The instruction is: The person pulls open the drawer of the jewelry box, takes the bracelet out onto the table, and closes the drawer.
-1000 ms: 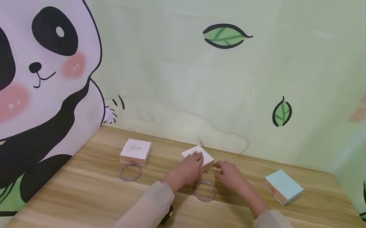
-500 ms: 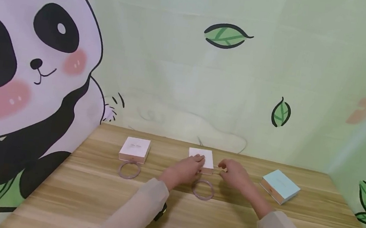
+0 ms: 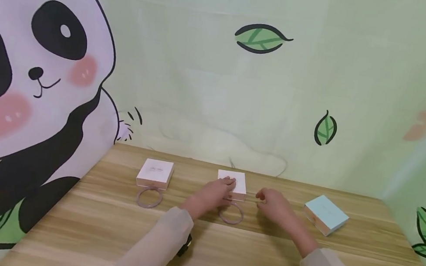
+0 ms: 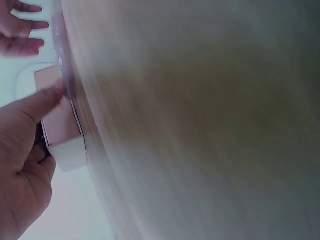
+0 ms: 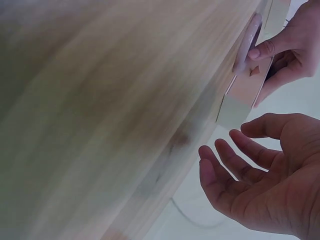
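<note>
In the head view my left hand rests on the white lid of the middle box, which has a pink side. The left wrist view shows its thumb reaching over the pink side to touch a pale purple bangle. This bangle lies flat in front of the box, its far edge right at the box's front. My right hand hovers to the right of the box, fingers relaxed and slightly bent, holding nothing. Its loose fingers stand apart from the box in the right wrist view.
A second white-lidded box stands at the left with another purple bangle in front of it. On the right a box with a light blue lid sits at an angle. Behind the wooden table is a printed panda backdrop.
The middle box has turned from a diagonal position to face squarely forward. Its bangle has slid away from me and slightly left, up to the box. My right hand has drawn slightly off to the right.
</note>
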Tool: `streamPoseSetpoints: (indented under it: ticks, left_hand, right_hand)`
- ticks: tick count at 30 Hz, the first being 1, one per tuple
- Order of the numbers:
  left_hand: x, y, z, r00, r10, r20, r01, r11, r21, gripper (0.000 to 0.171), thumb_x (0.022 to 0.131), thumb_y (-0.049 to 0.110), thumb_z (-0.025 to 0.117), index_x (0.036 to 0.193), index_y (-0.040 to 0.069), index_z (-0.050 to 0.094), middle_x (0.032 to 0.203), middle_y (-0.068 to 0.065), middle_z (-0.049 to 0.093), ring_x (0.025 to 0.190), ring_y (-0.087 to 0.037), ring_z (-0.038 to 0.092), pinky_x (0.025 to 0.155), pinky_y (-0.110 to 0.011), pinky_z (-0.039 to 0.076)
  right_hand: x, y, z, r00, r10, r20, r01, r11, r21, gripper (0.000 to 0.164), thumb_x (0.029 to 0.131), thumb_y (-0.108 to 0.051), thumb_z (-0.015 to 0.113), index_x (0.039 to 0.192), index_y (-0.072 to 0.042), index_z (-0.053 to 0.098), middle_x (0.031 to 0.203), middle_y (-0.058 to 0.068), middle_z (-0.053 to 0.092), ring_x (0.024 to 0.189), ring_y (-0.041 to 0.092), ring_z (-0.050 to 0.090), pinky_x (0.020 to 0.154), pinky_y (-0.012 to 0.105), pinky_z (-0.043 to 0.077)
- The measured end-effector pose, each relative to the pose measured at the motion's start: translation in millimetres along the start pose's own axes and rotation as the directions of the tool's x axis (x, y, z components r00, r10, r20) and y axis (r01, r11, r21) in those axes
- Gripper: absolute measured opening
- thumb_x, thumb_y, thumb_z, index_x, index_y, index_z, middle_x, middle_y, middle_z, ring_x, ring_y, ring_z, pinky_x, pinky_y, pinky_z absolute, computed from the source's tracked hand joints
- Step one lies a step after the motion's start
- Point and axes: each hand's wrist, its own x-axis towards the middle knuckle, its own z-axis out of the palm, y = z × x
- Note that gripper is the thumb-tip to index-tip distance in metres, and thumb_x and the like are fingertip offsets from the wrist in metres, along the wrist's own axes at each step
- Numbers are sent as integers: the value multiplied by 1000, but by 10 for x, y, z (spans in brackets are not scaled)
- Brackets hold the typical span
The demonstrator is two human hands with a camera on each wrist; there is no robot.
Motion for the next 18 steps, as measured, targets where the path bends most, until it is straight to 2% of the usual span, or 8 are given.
streamPoseSetpoints:
  ticks: [9,15,18]
  left_hand:
    - [-9,-191,-89,995,-89,40,93,987,-129,64,93,20,74,150,4,48,158,-8,43,147,-29,38,119,-40,34]
    - [21,-203,-72,998,-61,7,61,987,-146,52,100,15,66,146,-2,51,155,-13,46,145,-33,41,117,-42,36]
    - [28,-183,-43,1000,-26,-4,25,993,-118,46,103,11,60,145,-5,51,154,-16,47,143,-36,43,116,-42,38]
  right_hand:
    - [-105,151,-89,999,37,-12,-37,999,10,26,91,-5,63,115,6,67,113,24,69,108,41,65,90,52,55]
    - [-144,196,-152,1000,2,-13,-2,1000,3,25,92,-6,63,114,5,67,110,22,69,107,40,65,90,52,54]
    - [-198,217,-197,1000,-20,-15,20,1000,1,25,91,-4,62,113,7,67,109,23,70,107,41,65,90,52,55]
